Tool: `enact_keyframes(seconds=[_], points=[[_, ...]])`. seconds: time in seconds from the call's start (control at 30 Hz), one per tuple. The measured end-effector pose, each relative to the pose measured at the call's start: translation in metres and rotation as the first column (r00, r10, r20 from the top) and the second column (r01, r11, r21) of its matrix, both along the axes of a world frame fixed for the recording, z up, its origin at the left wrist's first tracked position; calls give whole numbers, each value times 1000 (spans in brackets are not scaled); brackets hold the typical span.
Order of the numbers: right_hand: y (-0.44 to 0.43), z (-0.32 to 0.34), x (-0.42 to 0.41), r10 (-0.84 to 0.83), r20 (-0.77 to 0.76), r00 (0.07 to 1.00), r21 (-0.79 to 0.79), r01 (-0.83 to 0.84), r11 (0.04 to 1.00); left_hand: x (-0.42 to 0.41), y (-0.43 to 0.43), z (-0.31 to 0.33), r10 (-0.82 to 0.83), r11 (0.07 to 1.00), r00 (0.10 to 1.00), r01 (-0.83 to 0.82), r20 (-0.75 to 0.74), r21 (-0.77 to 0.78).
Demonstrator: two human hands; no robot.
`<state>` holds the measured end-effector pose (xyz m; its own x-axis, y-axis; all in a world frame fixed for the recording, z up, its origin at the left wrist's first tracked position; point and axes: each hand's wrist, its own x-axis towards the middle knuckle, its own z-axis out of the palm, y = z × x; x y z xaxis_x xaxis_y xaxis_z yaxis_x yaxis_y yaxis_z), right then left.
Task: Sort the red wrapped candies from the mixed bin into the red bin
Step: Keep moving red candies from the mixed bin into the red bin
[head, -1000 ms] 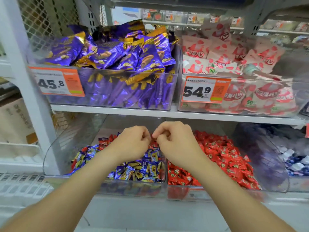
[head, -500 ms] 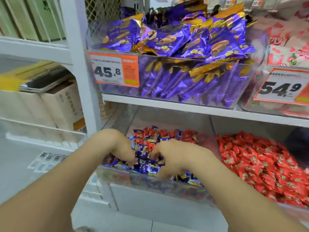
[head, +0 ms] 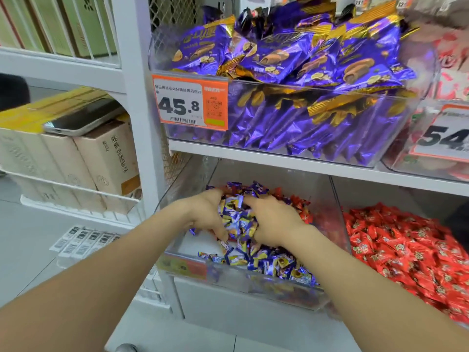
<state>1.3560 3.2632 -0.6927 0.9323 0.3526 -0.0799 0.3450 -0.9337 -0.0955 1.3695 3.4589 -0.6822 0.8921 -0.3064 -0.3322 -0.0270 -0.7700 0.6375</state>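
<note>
The clear mixed bin [head: 279, 177] on the lower shelf holds a heap of blue wrapped candies [head: 269, 262]. A few red wrapped candies [head: 300, 208] lie at its right rear. My left hand [head: 205, 214] and my right hand [head: 275, 223] are both down in this bin. They press in from either side of a clump of blue candies, and the fingertips are partly buried. I see no red candy in either hand. The red bin [head: 338, 199] stands directly to the right, filled with red candies [head: 406, 252].
Above, a clear bin of purple snack bags [head: 291, 72] carries a 45.8 price tag [head: 189, 101] and overhangs the mixed bin. Cardboard boxes [head: 101, 163] with a phone [head: 81, 118] on top fill the left shelf. A white upright post [head: 137, 97] stands between.
My view has swung left and closer to the mixed bin. Both hands dropped from above the bins into the blue candies and spread out round a clump.
</note>
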Motion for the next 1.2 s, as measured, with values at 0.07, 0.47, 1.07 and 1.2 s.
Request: enact_keyframes(seconds=[0.07, 0.47, 1.07, 1.2], points=[[-9, 10, 1, -27, -17, 999, 11, 27, 1000, 5, 2, 4, -61, 996, 998, 63, 26, -68], [-30, 40, -11, -166, 16, 986, 168, 161, 973, 14, 17, 2, -100, 987, 980, 76, 170, 144], [12, -3, 19, 130, -67, 989, 174, -116, 978, 16, 14, -41, -251, 902, 934, 131, 253, 413], [-9, 14, 12, 85, -114, 990, 269, -52, 962, 17, 18, -30, -229, 943, 960, 179, 161, 279]])
